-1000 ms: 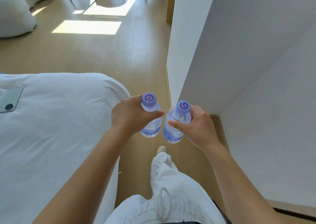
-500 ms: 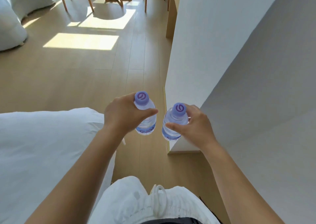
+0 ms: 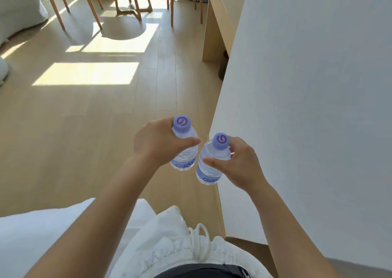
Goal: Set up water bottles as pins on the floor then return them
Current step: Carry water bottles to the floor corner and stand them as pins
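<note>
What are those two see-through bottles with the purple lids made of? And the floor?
The two clear water bottles, left and right, look like thin glossy plastic: you see through their ribbed sides. Their purple caps look like matte moulded plastic with a raised swirl. The pale plank floor looks like smooth wood or laminate, with grain lines and seams; which one is unclear.

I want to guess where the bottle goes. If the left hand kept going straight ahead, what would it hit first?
Probably nothing soon: ahead of the left hand, gripping its clear purple-capped water bottle, lies bare pale wooden floor. Depth is uncertain.
</note>
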A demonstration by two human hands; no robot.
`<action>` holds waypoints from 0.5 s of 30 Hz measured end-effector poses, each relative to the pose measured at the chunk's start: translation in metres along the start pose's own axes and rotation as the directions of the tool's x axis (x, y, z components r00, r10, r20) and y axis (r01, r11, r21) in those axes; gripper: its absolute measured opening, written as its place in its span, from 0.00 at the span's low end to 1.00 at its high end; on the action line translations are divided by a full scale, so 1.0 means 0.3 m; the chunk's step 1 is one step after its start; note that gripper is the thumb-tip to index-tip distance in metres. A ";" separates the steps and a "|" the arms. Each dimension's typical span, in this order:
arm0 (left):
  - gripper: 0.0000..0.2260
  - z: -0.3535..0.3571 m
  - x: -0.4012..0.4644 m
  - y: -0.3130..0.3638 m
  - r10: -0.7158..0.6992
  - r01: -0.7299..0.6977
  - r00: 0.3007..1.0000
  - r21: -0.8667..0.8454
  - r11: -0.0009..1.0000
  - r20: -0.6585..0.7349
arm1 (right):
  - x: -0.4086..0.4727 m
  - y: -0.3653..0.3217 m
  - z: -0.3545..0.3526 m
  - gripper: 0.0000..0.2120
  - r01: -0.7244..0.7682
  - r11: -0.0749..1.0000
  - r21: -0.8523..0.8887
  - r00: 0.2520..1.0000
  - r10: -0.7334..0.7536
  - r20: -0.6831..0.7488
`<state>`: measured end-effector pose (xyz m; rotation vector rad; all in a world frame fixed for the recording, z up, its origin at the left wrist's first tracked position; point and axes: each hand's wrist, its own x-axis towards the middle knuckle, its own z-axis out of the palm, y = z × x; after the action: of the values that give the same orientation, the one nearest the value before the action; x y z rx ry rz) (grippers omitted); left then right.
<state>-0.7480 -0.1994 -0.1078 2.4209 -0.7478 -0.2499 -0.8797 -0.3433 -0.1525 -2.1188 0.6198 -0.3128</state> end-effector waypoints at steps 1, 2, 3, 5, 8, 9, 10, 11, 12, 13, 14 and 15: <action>0.16 -0.020 0.079 -0.014 0.008 -0.008 1.000 0.022 1.000 0.012 | 0.065 -0.019 0.019 0.17 -0.001 1.000 0.006 1.000 0.001 -0.012; 0.16 -0.041 0.156 -0.025 0.015 -0.016 1.000 0.037 0.999 0.020 | 0.127 -0.038 0.035 0.17 0.000 1.000 0.010 1.000 0.001 -0.029; 0.16 -0.060 0.230 -0.034 0.022 -0.023 0.999 0.043 0.999 0.025 | 0.187 -0.057 0.048 0.18 -0.001 1.000 0.014 0.999 0.001 -0.049; 0.16 -0.092 0.366 -0.051 0.029 -0.031 0.999 0.045 0.999 0.036 | 0.303 -0.084 0.068 0.18 0.002 1.000 0.009 0.997 -0.001 -0.077; 0.15 -0.121 0.540 -0.075 0.049 -0.052 0.998 0.051 0.997 0.048 | 0.464 -0.110 0.092 0.17 -0.011 1.000 0.001 0.996 0.011 -0.089; 0.15 -0.125 0.595 -0.084 0.053 -0.055 0.998 0.045 0.998 0.047 | 0.516 -0.114 0.098 0.17 -0.017 1.000 0.005 0.996 0.017 -0.093; 0.15 -0.128 0.650 -0.094 0.053 -0.055 0.997 0.037 0.998 0.048 | 0.571 -0.116 0.104 0.18 -0.022 1.000 0.008 0.995 0.023 -0.095; 0.16 -0.129 0.703 -0.104 0.055 -0.056 0.997 0.030 0.998 0.051 | 0.625 -0.118 0.108 0.18 -0.025 1.000 0.008 0.995 0.025 -0.098; 0.16 -0.128 0.758 -0.113 0.058 -0.060 0.997 0.022 0.998 0.055 | 0.683 -0.118 0.112 0.18 -0.026 1.000 0.008 0.994 0.026 -0.102; 0.16 -0.126 0.815 -0.121 0.063 -0.064 0.996 0.018 0.998 0.058 | 0.742 -0.115 0.115 0.18 -0.028 1.000 0.007 0.994 0.029 -0.108; 0.16 -0.123 0.875 -0.127 0.068 -0.070 0.996 0.018 0.997 0.059 | 0.803 -0.112 0.117 0.18 -0.032 0.999 0.005 0.993 0.032 -0.114; 0.16 -0.120 0.937 -0.135 0.073 -0.075 0.995 0.021 0.997 0.060 | 0.867 -0.109 0.118 0.18 -0.036 0.999 0.002 0.992 0.036 -0.119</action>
<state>-0.4856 -0.3140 -0.1041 2.4107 -0.8694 -0.2867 -0.6346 -0.4425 -0.1478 -2.0974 0.7266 -0.4213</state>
